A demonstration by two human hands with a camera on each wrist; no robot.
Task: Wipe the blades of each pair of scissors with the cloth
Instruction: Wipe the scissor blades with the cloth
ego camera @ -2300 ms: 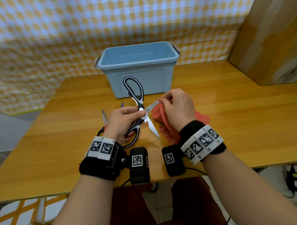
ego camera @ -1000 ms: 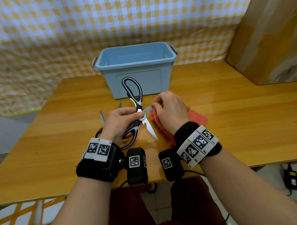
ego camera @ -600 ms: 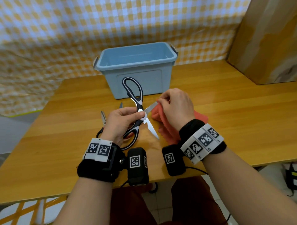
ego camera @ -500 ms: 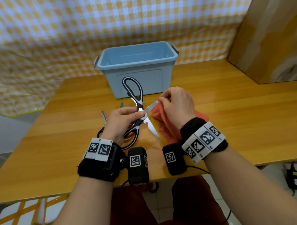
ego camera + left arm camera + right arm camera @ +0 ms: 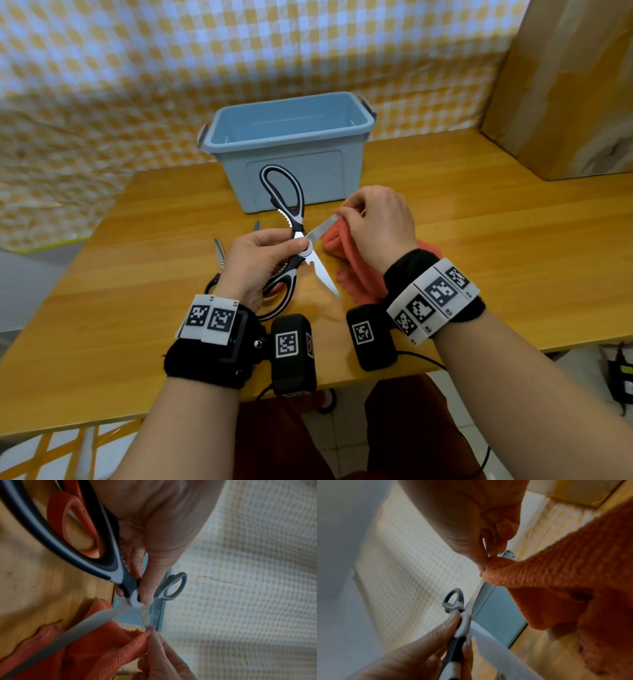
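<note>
My left hand [image 5: 270, 257] holds black-and-grey kitchen scissors [image 5: 297, 219] at the pivot, thumb on the white pivot disc [image 5: 135, 599], blades spread wide. The upper blade [image 5: 322, 229] points right toward my right hand [image 5: 373, 226], which pinches an orange cloth [image 5: 352, 274] around that blade's tip. The rest of the cloth [image 5: 565, 574] hangs down onto the table. The lower blade [image 5: 323, 274] is bare and points down-right. Under my left hand lie other scissors, one pair with orange handles [image 5: 56, 513]; two blade tips [image 5: 219, 251] show left of the hand.
An open blue plastic bin [image 5: 291, 137] stands just behind the hands on the wooden table [image 5: 513, 257]. A cardboard box [image 5: 565, 85] stands at the far right. A checked yellow cloth [image 5: 137, 68] hangs behind the table. The table's front edge runs just under my wrists.
A second ago my right hand held the cloth near the pivot; it has slid outward along the upper blade to its tip. My left hand has kept the scissors nearly still.
</note>
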